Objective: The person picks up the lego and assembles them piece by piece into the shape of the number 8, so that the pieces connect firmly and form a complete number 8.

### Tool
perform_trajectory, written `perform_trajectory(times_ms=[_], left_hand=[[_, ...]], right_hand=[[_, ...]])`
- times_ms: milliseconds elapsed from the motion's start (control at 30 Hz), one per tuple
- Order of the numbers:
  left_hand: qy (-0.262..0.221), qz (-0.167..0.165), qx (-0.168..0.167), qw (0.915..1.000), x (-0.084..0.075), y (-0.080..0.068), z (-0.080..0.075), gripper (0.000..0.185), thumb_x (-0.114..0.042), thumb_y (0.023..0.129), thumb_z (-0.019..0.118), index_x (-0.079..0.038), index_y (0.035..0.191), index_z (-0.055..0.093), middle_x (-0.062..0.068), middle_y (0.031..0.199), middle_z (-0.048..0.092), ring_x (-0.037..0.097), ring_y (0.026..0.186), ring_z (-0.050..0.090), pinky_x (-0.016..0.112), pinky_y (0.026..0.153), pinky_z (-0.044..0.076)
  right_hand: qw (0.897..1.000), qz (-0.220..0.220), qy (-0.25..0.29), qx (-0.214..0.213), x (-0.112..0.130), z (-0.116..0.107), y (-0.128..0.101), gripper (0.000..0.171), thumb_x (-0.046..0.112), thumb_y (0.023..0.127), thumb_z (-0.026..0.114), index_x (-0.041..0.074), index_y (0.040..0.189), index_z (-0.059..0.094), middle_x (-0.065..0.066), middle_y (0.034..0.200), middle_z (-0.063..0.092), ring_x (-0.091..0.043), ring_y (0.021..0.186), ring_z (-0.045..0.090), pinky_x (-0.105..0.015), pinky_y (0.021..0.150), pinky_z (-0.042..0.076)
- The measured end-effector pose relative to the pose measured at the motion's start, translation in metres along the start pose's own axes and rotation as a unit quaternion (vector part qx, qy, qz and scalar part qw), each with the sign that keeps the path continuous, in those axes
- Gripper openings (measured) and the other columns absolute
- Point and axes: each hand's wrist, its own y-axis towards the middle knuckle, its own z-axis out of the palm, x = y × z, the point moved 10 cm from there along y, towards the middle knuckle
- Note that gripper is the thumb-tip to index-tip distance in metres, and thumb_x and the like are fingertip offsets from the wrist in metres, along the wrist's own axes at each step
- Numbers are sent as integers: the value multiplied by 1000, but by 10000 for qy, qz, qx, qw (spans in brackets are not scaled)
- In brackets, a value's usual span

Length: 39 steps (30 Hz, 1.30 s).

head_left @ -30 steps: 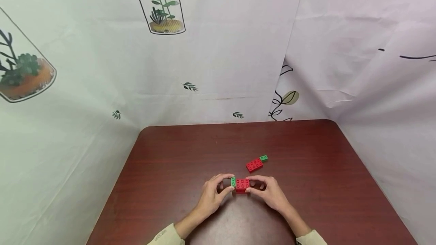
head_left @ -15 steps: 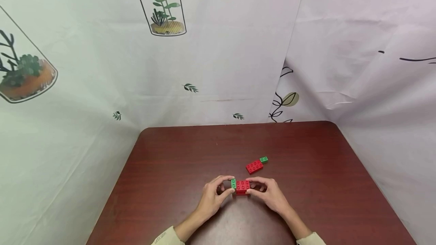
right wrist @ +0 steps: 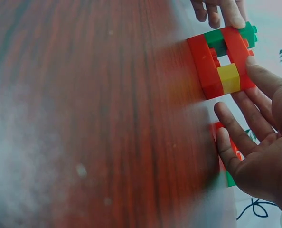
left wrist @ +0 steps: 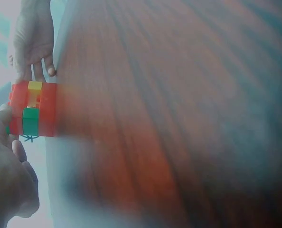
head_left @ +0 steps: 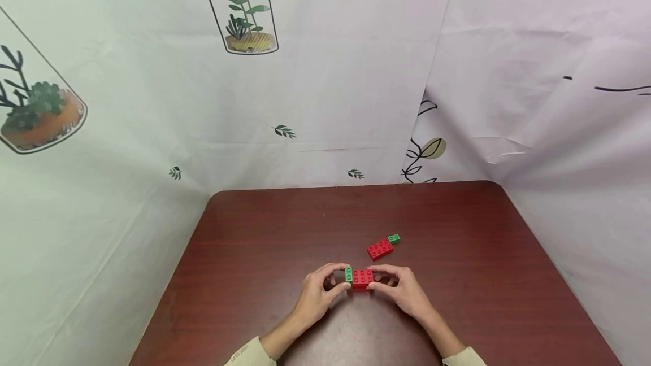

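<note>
Gripping block stack (head_left: 360, 278) mid-table (head_left: 254, 253)

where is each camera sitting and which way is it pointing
head: worn on the head, facing forward and down at the table; both hands and sleeves show.
left wrist: low beside the left hand, looking across at the brick stack.
right wrist: low beside the right hand, facing the same stack.
All three share the stack.

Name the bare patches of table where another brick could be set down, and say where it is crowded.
Bare: the table left of the left hand, the far strip by the backdrop, and right of the loose bricks. Crowded: the near middle, where both hands hold the brick block.
</note>
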Motion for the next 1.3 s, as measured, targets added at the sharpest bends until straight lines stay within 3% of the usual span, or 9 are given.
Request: perform_trajectory(times_ms=[167, 567, 767, 1000, 1200, 1300], left_hand=[[25, -137, 57, 9999, 5, 0, 1, 38, -25, 90, 85, -27, 126, 75, 2, 80, 60, 26, 70, 59, 21, 63, 42], [167, -14, 37, 9999, 3, 0, 0, 36, -27, 90, 85, -27, 125, 75, -3, 80, 59, 21, 69, 57, 21, 64, 41], [108, -14, 90, 9999, 3, 0, 0, 36, -27, 91, 84, -27, 126, 75, -3, 81, 59, 21, 71, 58, 21, 65, 41], [65, 44, 98, 9999, 1, 1, 1, 36, -25, 91, 84, -25, 125, 75, 0, 81, 60, 28, 70, 59, 20, 64, 40], [63, 19, 107, 9999, 1, 0, 1, 35, -25, 91, 84, -25, 125, 75, 0, 82, 60, 27, 70, 59, 20, 64, 40], [96, -20, 92, 9999, 1, 0, 1, 36, -25, 90, 85, -26, 125, 75, 0, 82, 61, 24, 71, 58, 20, 64, 40]], right_hand=[[10000, 55, -32, 26, -1, 0, 0, 34, 20, 91, 86, 5, 120, 78, -3, 94, 77, -9, 72, 64, -26, 64, 54], [10000, 20, -8, 56, 2, -6, 2, 32, 24, 96, 82, 8, 123, 78, -2, 101, 78, -13, 74, 66, -26, 65, 53], [9971, 166, -251, -697, -2, -31, 5, 28, 21, 97, 80, 10, 123, 79, 0, 100, 78, -14, 80, 69, -26, 69, 54], [9811, 352, -802, -1725, -9, -64, 6, 28, 6, 93, 83, 6, 121, 79, -3, 87, 76, -9, 68, 63, -23, 63, 51], [9697, 732, -924, -2138, -20, -79, 8, 29, 3, 94, 80, 2, 122, 78, -9, 84, 77, -6, 56, 57, -22, 55, 45], [9650, 927, -970, -2252, -26, -83, 10, 28, 3, 95, 79, 1, 123, 77, -11, 85, 78, -6, 58, 57, -21, 57, 43]])
